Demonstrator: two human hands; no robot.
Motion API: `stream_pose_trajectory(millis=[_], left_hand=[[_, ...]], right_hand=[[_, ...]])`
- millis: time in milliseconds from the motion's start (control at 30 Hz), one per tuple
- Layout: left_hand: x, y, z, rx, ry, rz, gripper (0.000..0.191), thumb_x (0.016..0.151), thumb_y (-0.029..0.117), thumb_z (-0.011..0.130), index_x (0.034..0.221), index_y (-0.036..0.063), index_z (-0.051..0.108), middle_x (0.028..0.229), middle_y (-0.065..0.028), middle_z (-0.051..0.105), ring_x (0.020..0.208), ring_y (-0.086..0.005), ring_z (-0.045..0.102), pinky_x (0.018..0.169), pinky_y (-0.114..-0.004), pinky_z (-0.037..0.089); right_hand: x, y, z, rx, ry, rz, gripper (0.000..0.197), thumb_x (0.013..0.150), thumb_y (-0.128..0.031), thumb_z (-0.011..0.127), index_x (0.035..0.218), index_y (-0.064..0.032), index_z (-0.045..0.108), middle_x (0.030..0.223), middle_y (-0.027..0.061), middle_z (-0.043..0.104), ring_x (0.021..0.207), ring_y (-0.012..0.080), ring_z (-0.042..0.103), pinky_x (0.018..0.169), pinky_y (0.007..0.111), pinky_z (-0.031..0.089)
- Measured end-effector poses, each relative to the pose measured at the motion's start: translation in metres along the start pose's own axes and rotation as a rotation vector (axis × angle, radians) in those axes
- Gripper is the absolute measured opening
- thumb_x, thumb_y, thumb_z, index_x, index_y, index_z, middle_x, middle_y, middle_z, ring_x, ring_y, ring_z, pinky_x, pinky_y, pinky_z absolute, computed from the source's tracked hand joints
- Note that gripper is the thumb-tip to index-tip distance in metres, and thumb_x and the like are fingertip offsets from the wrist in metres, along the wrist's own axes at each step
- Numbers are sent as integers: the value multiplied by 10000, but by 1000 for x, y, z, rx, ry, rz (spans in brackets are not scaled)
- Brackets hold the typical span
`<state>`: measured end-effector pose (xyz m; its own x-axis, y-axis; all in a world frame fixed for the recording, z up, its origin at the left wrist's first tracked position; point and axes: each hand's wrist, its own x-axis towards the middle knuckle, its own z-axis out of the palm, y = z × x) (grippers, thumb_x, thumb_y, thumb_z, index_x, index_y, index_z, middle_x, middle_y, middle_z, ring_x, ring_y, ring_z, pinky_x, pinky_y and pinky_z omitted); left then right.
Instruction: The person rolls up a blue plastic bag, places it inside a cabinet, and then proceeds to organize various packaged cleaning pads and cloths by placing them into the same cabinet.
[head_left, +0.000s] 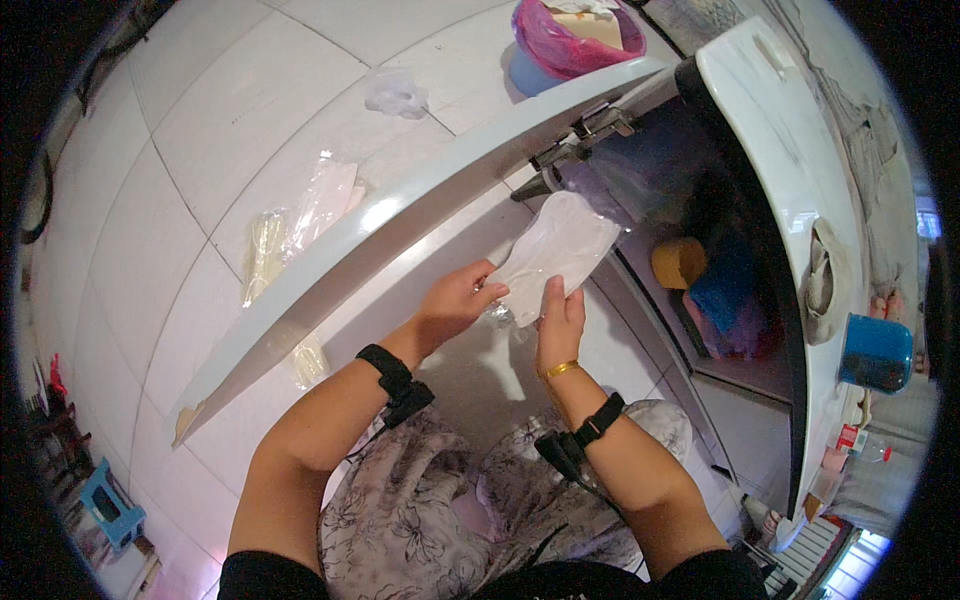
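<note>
Between my two hands is a flat, pale fabric-like item in a clear plastic wrapper (562, 240), with a wavy outline and its far end tilted toward the open cabinet. My left hand (454, 300) grips its near left corner between thumb and fingers. The thumb of my right hand (561, 322) lies over its near right edge; the fingers underneath are partly hidden. Just beyond the packet, the cabinet interior (660, 202) is dark, with clear plastic film, a yellow-brown cylindrical object (679, 262) and a blue bundle (724, 296) inside.
The white cabinet door (420, 195) stands open across the left, on metal hinges (585, 139). Pink (326, 195) and yellowish (266, 244) plastic-wrapped items lie on the tiles past it, near a crumpled clear bag (396, 97). A pink-lined blue bin (532, 71) and a countertop blue cup (876, 354) are farther off.
</note>
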<state>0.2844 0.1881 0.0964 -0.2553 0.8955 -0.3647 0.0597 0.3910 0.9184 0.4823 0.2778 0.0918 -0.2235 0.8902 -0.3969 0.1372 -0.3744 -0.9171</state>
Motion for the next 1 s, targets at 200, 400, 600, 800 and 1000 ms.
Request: stream_pose_trajectory(millis=[200,400,600,800,1000], left_hand=[[40,61,16,-157,54,80,251,1119,233,847,1185,5,766,905,21,677,831,-82,591,734,-301,502],[67,99,30,-281,50,163,386,1122,209,848,1422,-2,730,1019,5,736,914,-66,647,814,-273,552],[43,72,41,-261,-44,37,424,1150,194,823,1514,19,694,1078,39,698,942,-47,609,833,-245,536],[10,59,35,-280,-110,-29,484,1149,260,827,1536,11,678,1034,51,670,905,-48,594,816,-250,527],[-1,35,27,-323,-100,-67,499,1155,325,804,1511,6,662,993,33,629,900,-66,575,819,-271,505]], right_hand=[[-21,-68,-2,169,-54,105,265,1215,-212,717,1425,-65,649,1257,42,784,1055,90,733,869,291,654],[26,-117,-27,122,109,-9,126,1202,-207,733,1218,-85,709,1018,-22,705,854,70,666,757,321,728],[127,-152,-55,155,110,-16,286,1200,-268,723,1374,-47,671,1287,130,831,1086,313,858,848,467,727],[180,-182,-27,-15,85,33,475,1205,-385,695,1534,-58,595,1287,189,869,1074,353,874,940,531,691],[211,-162,-27,-139,171,1,407,1173,-436,743,1248,-37,774,1055,173,874,888,291,861,759,450,715]])
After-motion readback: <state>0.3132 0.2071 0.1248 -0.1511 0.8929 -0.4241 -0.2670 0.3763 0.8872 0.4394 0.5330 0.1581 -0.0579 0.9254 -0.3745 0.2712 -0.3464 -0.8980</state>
